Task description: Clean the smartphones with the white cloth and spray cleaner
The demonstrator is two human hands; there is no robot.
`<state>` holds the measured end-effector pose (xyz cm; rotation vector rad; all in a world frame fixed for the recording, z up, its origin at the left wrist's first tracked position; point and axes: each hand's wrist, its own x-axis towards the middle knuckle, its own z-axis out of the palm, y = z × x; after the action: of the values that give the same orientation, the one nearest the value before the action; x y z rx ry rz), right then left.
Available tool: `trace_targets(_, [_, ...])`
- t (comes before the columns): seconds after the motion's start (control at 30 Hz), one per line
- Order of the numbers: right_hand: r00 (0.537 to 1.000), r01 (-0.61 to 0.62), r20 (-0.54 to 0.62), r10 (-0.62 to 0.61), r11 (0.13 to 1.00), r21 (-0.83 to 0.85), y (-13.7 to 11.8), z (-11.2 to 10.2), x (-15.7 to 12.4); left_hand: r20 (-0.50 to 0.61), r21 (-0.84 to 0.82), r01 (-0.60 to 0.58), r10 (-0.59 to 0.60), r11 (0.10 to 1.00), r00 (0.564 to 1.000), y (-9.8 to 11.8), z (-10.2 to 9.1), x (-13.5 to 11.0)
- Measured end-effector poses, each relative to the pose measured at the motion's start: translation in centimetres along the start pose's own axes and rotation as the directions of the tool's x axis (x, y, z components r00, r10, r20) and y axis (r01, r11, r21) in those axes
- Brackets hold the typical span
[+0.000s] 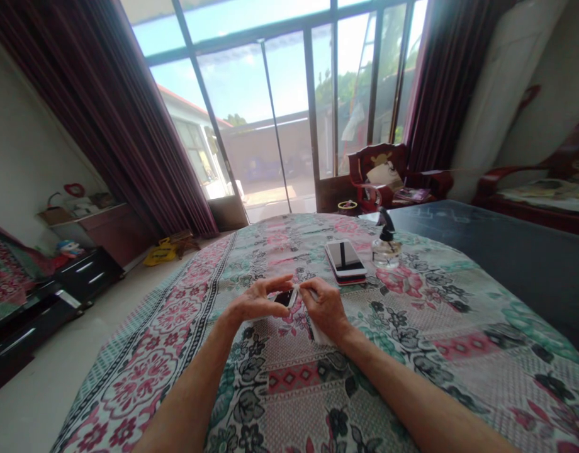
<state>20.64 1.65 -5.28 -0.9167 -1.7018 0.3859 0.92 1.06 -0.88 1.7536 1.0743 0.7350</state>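
My left hand (255, 301) grips a small phone (284, 298) with a dark screen and a pale edge, thumb on the near side and fingers on the far side. At the phone's right end, my right hand (326, 305) is closed in a pinch on a white cloth (319, 336), which hangs below the palm. The fingertips seem to touch the phone's edge through it. Just beyond my right hand lies a stack of phones, a white one (347, 259) on top. A clear spray bottle (386, 250) with a black nozzle stands right of the stack.
A flowered tablecloth (308, 409) covers the round-edged table under my arms. Beyond its right side is a dark flat surface (440, 242). A carved wooden chair (379, 170) stands by the glass doors, and a yellow bag (160, 251) lies on the floor at left.
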Motion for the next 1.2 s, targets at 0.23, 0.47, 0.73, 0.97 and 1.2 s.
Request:
trace_targets(0.23, [0.994,0.100,0.049,-0.102,0.994,0.052,-1.2,0.1,-0.5,-0.079,-0.006,0.004,-0.005,1.000,0.997,0.0,-0.2,-0.1])
trace_targets(0.47, [0.987,0.140,0.069,-0.146,0.986,0.094,-1.6,0.2,-0.8,-0.141,0.012,0.039,-0.037,0.999,0.989,-0.2,-0.5,-0.1])
trace_targets(0.73, [0.997,0.078,0.014,-0.079,0.996,0.052,-0.7,0.2,-0.5,-0.085,0.052,-0.009,0.014,0.999,0.996,0.3,0.0,0.1])
trace_targets(0.97, [0.999,-0.036,-0.017,0.037,0.999,0.026,-0.1,0.3,-0.2,-0.006,-0.039,-0.037,0.037,0.999,0.999,0.2,-0.1,0.0])
trace_targets(1.2, [0.998,-0.056,-0.021,0.057,0.997,0.046,0.0,0.2,-0.2,0.009,-0.049,-0.021,0.022,0.999,1.000,0.3,-0.1,-0.1])
